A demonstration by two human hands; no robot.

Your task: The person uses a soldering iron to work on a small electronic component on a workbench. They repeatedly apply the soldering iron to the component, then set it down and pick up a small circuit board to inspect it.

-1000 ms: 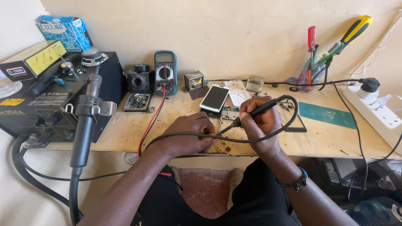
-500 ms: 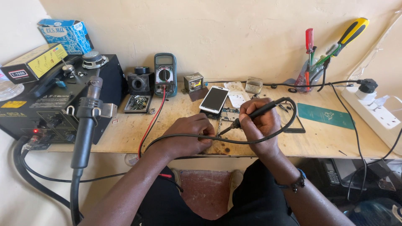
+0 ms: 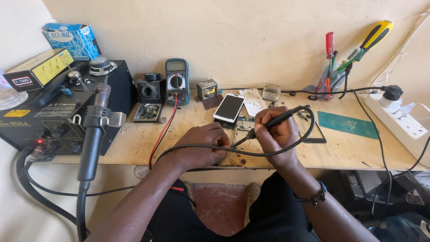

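a worn wooden bench (image 3: 188,143) spans the middle of the frame, with a black rework station (image 3: 58,112) at the left, its hot-air wand (image 3: 94,130) hanging in a holder, a multimeter (image 3: 177,81) standing at upper centre and a white power strip (image 3: 403,125) at the right edge. near the centre the right hand (image 3: 277,134) is closed around a black soldering iron (image 3: 268,126), tip angled down-left onto a small circuit board (image 3: 242,123), beside a white phone (image 3: 229,107). the left hand (image 3: 201,145) rests curled on the bench left of the board; whether its fingers pinch anything cannot be told.
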